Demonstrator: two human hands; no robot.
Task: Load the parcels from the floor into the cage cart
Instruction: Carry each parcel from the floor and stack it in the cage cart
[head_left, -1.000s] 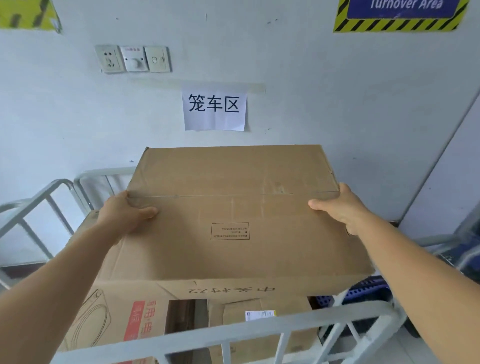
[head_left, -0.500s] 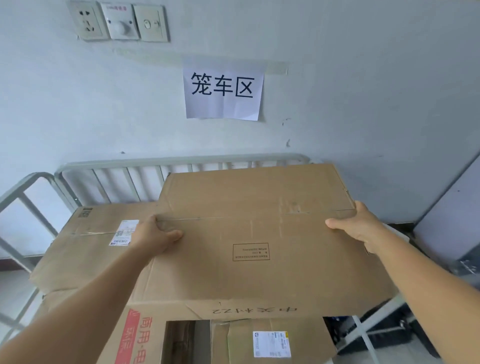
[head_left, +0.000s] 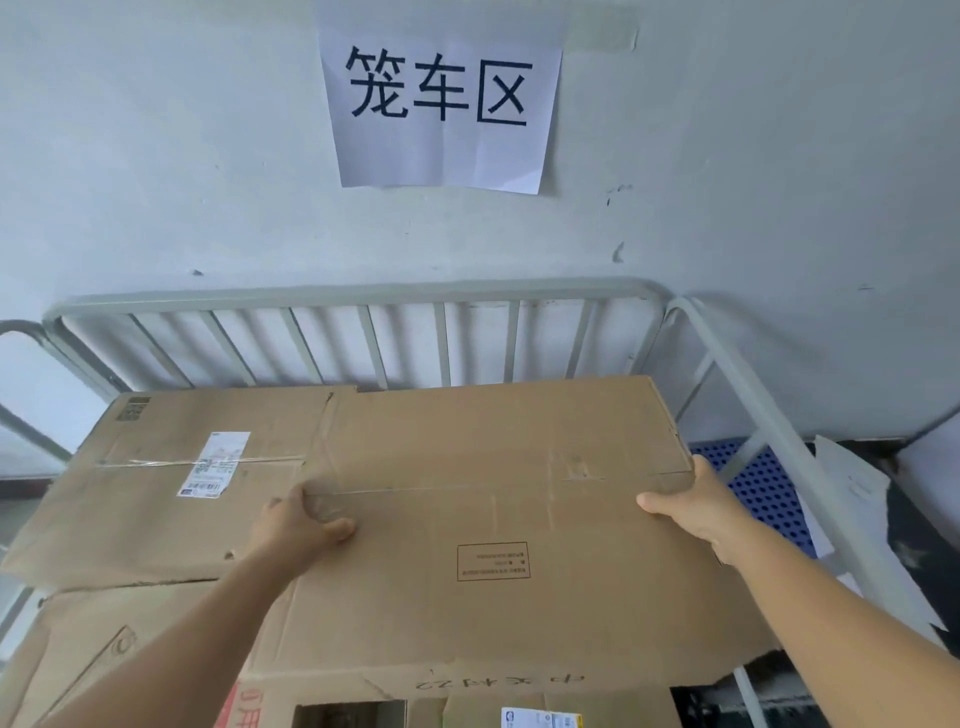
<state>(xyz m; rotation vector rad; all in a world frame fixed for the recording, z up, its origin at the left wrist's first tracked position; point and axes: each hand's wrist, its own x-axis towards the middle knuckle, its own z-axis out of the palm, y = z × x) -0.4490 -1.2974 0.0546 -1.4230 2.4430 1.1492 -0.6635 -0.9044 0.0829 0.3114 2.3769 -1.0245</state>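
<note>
A large brown cardboard parcel (head_left: 493, 525) fills the middle of the view, inside the grey metal cage cart (head_left: 353, 300). My left hand (head_left: 298, 525) grips its left side, thumb on top. My right hand (head_left: 691, 506) grips its right edge. The parcel lies beside and partly over another flat brown parcel with a white label (head_left: 171, 483) on the left. Beneath both, more boxes show, one with red print (head_left: 244, 709) and one with a white sticker (head_left: 540, 718).
The cart's barred back rail stands against a pale wall with a paper sign (head_left: 441, 104). The right side rail (head_left: 769, 426) slopes down toward me. A blue perforated panel (head_left: 763, 493) and white sheets (head_left: 852, 499) lie outside the cart on the right.
The parcel has gone down and forward into the cart, level with the labelled parcel on the left. Both hands kept their grip. The view has moved closer to the wall.
</note>
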